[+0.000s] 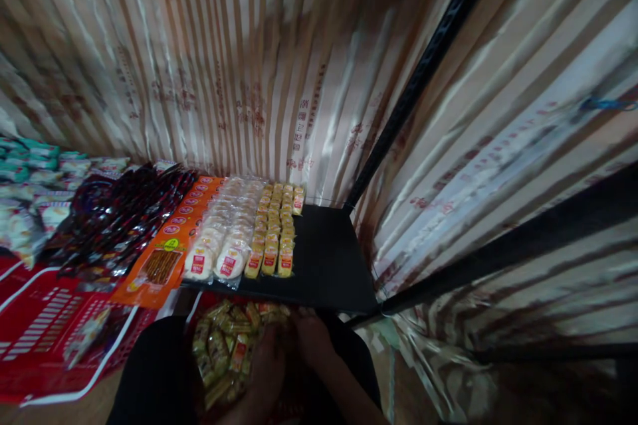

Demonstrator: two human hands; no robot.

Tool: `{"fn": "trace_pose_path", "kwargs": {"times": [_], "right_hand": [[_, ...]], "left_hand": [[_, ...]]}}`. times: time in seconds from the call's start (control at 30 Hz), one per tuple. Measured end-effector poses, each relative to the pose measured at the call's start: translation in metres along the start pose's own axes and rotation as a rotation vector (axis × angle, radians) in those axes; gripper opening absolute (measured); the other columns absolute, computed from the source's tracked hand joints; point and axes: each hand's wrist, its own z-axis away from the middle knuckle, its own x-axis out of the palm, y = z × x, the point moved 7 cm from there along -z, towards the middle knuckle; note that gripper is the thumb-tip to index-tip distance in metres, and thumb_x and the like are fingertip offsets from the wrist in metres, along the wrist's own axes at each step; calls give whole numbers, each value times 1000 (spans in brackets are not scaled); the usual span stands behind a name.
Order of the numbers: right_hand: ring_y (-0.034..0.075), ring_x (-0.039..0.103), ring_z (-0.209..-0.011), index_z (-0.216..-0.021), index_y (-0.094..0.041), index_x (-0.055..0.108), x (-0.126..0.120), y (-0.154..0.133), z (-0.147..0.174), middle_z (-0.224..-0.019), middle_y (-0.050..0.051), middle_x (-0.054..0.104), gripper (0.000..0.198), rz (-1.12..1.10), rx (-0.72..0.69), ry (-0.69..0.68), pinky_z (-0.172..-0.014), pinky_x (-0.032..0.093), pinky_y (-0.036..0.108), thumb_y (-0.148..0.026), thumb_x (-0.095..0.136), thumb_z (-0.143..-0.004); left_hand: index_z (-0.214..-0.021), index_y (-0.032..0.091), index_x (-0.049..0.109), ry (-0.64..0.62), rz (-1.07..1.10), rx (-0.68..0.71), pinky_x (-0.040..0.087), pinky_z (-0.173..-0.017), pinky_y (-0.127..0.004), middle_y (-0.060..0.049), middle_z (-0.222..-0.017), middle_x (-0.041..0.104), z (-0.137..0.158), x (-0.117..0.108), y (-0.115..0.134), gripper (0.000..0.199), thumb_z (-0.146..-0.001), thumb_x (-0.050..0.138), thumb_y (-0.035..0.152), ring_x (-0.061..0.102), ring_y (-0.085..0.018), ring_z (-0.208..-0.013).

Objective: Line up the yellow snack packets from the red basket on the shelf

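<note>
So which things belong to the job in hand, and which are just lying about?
Seem part of it:
left hand, right hand
loose yellow snack packets at the lap
rows of similar yellow packets on the black shelf

Apparently just lying about:
packs of round white snacks
orange packets showing brown sticks
dark shiny packets
teal packets
red slotted basket

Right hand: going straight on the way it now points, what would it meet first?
Probably the black shelf, at its front edge; depth is unclear, so the right hand might pass beneath it.
</note>
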Motion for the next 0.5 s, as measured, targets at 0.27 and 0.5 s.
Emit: {"fn": "trace_pose_path", "kwargs": {"times": [0.27, 0.5], "right_hand": [[15, 57, -74, -73, -17, 63, -40, 7, 44, -80, 5, 65, 18, -322, 41, 69, -68, 41, 23, -29, 52, -80], [13, 56, -66, -104, -18, 56, -87, 30, 18, -75, -1, 61, 37, -966, 6, 293, -63, 45, 23, -40, 58, -74]], "left_hand": [[-107, 18, 61, 211, 81, 398, 44, -99, -44, -11, -118, 60, 32, -23, 43, 32, -85, 37, 24, 54, -22, -113], [-114, 18, 57, 209, 141, 564, 36, -107, -40, -10, -128, 53, 17, -36, 130, 37, -84, 37, 16, 46, -19, -121]]}}
